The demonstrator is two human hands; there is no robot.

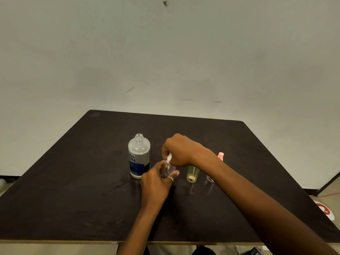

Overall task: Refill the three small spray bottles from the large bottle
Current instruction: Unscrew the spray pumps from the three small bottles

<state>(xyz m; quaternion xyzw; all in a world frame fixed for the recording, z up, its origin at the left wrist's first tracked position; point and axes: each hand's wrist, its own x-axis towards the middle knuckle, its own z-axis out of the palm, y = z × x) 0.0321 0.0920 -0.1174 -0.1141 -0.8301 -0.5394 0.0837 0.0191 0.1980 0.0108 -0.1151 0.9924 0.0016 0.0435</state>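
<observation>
The large clear bottle (139,156) with a blue and grey label stands uncapped on the dark table (73,181). Just right of it my left hand (156,183) grips a small clear, purple-tinted spray bottle (170,169) standing on the table. My right hand (181,150) pinches that bottle's white spray top (169,158) from above. Further right stands a yellow-green small bottle (193,173), its upper part hidden by my right wrist. A clear small bottle with a pink spray top (220,156) stands behind my right forearm, mostly hidden.
The table's far edge meets a pale wall. Its front edge (110,242) runs close to my body. On the floor to the right lie a white and red object (324,209) and an orange cable (329,195).
</observation>
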